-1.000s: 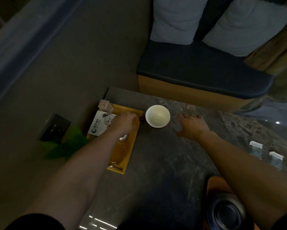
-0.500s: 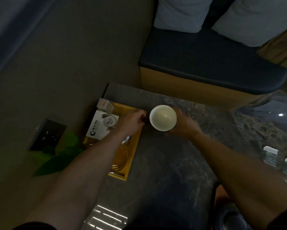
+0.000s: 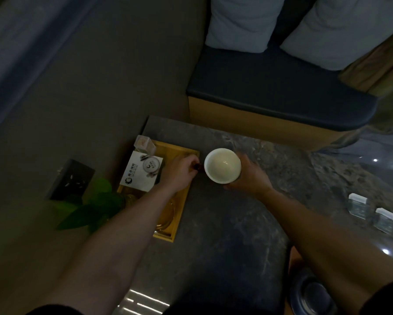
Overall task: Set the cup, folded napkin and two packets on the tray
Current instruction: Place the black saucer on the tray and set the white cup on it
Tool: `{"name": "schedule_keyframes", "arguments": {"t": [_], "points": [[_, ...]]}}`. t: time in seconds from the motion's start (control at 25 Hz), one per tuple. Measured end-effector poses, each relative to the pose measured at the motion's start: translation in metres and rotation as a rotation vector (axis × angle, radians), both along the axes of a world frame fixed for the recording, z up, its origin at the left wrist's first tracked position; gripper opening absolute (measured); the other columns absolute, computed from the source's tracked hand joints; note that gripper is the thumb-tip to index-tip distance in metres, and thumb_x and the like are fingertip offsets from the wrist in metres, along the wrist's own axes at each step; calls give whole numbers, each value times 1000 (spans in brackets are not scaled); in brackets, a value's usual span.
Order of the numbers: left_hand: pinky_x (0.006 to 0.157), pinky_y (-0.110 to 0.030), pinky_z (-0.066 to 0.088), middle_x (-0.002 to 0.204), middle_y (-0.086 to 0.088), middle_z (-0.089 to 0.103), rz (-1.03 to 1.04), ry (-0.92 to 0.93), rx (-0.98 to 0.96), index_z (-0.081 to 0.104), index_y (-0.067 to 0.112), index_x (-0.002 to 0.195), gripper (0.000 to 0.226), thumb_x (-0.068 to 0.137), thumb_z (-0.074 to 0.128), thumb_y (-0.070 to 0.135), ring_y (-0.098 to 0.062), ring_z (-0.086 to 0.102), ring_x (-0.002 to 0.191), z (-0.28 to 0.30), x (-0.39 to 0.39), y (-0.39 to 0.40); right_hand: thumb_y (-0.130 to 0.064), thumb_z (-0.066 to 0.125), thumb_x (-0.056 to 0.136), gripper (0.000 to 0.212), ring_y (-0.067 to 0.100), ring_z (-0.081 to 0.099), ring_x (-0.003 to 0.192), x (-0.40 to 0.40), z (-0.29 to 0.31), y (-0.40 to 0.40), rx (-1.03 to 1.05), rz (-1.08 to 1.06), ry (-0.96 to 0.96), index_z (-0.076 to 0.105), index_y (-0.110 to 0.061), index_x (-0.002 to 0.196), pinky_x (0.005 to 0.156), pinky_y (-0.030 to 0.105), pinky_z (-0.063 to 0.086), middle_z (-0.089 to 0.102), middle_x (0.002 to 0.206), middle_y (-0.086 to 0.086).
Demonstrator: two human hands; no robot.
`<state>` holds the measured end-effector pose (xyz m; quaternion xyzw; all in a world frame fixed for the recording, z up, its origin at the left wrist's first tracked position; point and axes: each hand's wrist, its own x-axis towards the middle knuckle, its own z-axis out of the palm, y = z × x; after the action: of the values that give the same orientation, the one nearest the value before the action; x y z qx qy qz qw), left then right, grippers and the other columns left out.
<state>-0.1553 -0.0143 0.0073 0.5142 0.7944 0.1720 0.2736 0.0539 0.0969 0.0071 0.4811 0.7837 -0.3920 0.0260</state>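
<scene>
Napkin [image 3: 141, 171] already lies on tray [image 3: 178, 214]. Cup [image 3: 222, 165] sits on bench just beside tray, right hand [image 3: 247, 176] fingers wrapped round it. Left hand [image 3: 179, 170] pinches a small dark item over tray. Packets unidentified; cup not yet placed.

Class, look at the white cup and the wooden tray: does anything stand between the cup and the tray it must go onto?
Yes. The left hand lies over the tray's near corner, holding a small dark thing right beside the cup. The right hand grips the cup from the far side. Nothing else lies between them.
</scene>
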Motion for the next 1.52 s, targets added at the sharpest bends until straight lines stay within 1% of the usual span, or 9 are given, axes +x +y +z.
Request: {"name": "schedule_keyframes", "arguments": {"t": [0.2, 0.36, 0.48, 0.8, 0.92, 1.04, 1.16, 1.32, 1.52], "points": [[77, -40, 53, 102, 5, 65, -42, -67, 19, 62, 28, 105, 20, 87, 65, 19, -15, 60, 94, 11, 28, -23, -48, 87, 52, 100, 28, 44, 128, 33, 12, -26, 65, -10, 16, 30, -39, 134, 98, 56, 42, 51, 136, -3], [72, -36, 48, 99, 3, 66, -72, -55, 94, 63, 25, 102, 20, 85, 66, 16, -18, 60, 94, 21, 63, -44, -47, 87, 52, 99, 25, 42, 128, 72, 22, -51, 88, -37, 36, 31, -39, 134, 98, 52, 41, 49, 137, -6], [80, -42, 49, 101, 2, 68, -128, -62, 112, 65, 22, 101, 19, 84, 65, 14, -21, 59, 98, 29, 93, -57, -50, 85, 51, 98, 23, 43, 126, 107, 25, -70, 70, -78, 47, 33, -39, 133, 96, 52, 45, 49, 135, -7], [80, -40, 50, 101, 6, 69, -168, -52, 95, 66, 25, 102, 18, 85, 66, 17, -17, 57, 99, 34, 200, -96, -63, 76, 50, 92, 23, 48, 115, 223, 36, -118, 93, -69, 63, 33, -45, 129, 90, 46, 46, 53, 128, -10], [81, -36, 48, 101, 3, 70, -149, -71, 114, 68, 23, 103, 21, 84, 67, 16, -19, 58, 99, 33, 246, -109, -67, 75, 50, 92, 22, 46, 115, 271, 39, -133, 114, -79, 79, 31, -49, 129, 87, 46, 47, 53, 128, -12], [82, -31, 45, 104, 6, 70, -154, -60, 124, 67, 27, 104, 22, 83, 69, 19, -15, 58, 100, 30, 288, -124, -64, 76, 52, 92, 21, 44, 117, 316, 41, -149, 122, -59, 74, 30, -50, 130, 85, 45, 47, 53, 127, -12], [85, -35, 48, 104, 10, 69, -139, -47, 95, 66, 32, 103, 22, 82, 68, 23, -14, 58, 103, 27, 322, -137, -67, 75, 53, 92, 20, 42, 119, 351, 41, -163, 131, -53, 67, 30, -49, 132, 88, 47, 47, 53, 128, -13], [86, -34, 49, 105, 12, 68, -105, -29, 75, 64, 35, 103, 23, 82, 67, 26, -11, 57, 103, 24, 349, -151, -66, 72, 54, 93, 23, 43, 119, 374, 38, -177, 149, -46, 43, 27, -47, 134, 88, 47, 47, 53, 130, -11], [87, -34, 48, 106, 9, 67, -64, -35, 25, 63, 35, 105, 22, 85, 65, 25, -13, 57, 104, 19, 363, -164, -75, 69, 53, 95, 21, 43, 116, 383, 31, -194, 137, -66, 37, 27, -47, 133, 87, 46, 46, 54, 128, -12]]}}
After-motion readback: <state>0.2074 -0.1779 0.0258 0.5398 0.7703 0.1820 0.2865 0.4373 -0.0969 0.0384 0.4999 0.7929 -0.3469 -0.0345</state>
